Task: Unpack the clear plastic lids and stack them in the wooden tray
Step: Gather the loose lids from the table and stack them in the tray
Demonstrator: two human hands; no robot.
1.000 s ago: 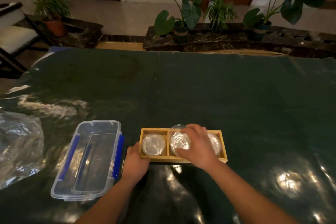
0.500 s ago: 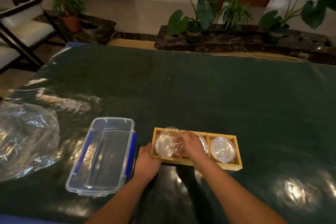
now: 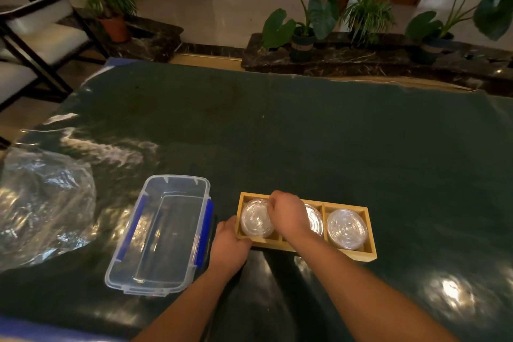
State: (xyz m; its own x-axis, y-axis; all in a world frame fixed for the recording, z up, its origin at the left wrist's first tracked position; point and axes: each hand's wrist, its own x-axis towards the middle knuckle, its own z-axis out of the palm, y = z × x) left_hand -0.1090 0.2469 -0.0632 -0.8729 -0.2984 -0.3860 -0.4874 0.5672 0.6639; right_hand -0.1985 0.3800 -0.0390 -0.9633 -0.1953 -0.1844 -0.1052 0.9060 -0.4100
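Clear round plastic lids sit at light wooden tray's left end, right hand pinching rim, left hand gripping tray corner; off-centre release could jam them tilted.

Bare forearms — bare left hand and right hand.

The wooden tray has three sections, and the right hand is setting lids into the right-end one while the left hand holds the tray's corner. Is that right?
Not quite. The head view shows the right hand setting lids into the left-end section of the wooden tray, not the right-end one. The left hand does hold the tray's corner.
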